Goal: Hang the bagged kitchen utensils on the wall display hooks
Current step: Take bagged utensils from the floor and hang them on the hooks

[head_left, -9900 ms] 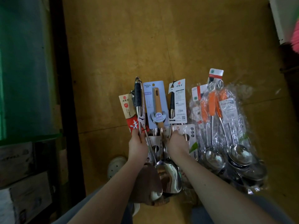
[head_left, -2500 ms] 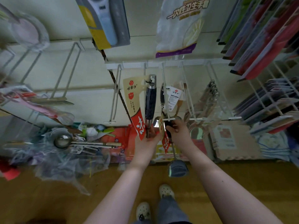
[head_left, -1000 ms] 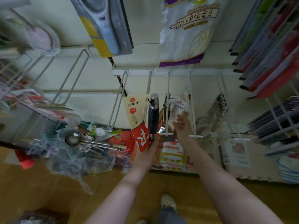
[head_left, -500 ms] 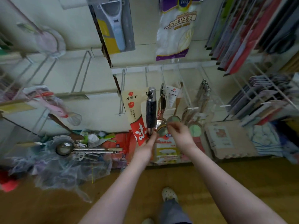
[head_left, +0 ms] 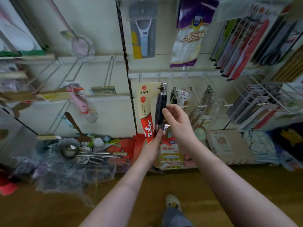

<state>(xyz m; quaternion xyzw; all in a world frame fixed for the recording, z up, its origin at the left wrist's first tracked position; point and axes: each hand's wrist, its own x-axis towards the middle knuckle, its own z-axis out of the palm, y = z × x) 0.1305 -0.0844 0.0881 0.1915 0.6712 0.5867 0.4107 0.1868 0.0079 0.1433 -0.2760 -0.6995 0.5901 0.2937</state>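
Observation:
My left hand (head_left: 151,147) grips the lower end of a dark-handled steel utensil (head_left: 160,107) with a cream and red card tag (head_left: 145,110), held upright before the wall. My right hand (head_left: 176,119) wraps its fingers around the middle of that dark handle. The handle's top ring is level with the row of white wire hooks (head_left: 182,89) on the wall rail (head_left: 177,74). Other utensils (head_left: 176,96) hang on those hooks just right of my hands, one with a white tag.
Bagged ladles (head_left: 70,150) lie heaped in clear plastic on the floor at lower left. A peeler card (head_left: 143,38) and a glove pack (head_left: 190,35) hang above. Racks of flat packaged goods (head_left: 255,46) fill the right. Empty wire hooks (head_left: 108,76) stand left of the dark corner seam.
My right hand left the hung utensil on the hooks and came left onto the dark handle. The view tilted upward. My left hand kept its hold.

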